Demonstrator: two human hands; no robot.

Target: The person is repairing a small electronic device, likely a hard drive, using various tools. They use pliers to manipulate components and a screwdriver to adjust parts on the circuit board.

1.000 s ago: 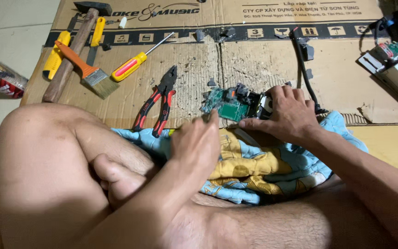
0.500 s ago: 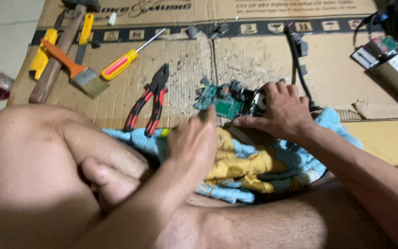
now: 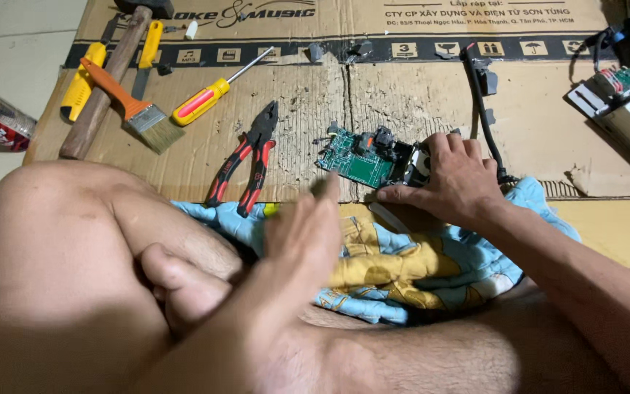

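— Looking down at the flattened cardboard [image 3: 417,102] on the floor: where is the circuit board?

— The green circuit board [image 3: 362,157] lies on the cardboard, just past the edge of the blue and yellow cloth [image 3: 410,263]. Its long axis runs left to right, tilted slightly down toward the right.

— Which hand is nearer?

— The right hand [image 3: 457,179]. It rests on the board's right end, fingers curled over the black parts there and the thumb laid along the near edge, so it is pinching that end.

— And the other one?

— The left hand [image 3: 308,237] hovers above the cloth, blurred, fingers straight and close together, palm empty. The board lies just ahead of its fingertips and a little to the right, not touching.

— Anything else within reach?

— Red-handled pliers [image 3: 249,157] lie left of the board, handles toward the knee. Farther left are a yellow and red screwdriver [image 3: 209,95], a paintbrush [image 3: 129,102] and a wooden-handled hammer [image 3: 107,76]. A black cable [image 3: 483,117] runs away from the right hand.
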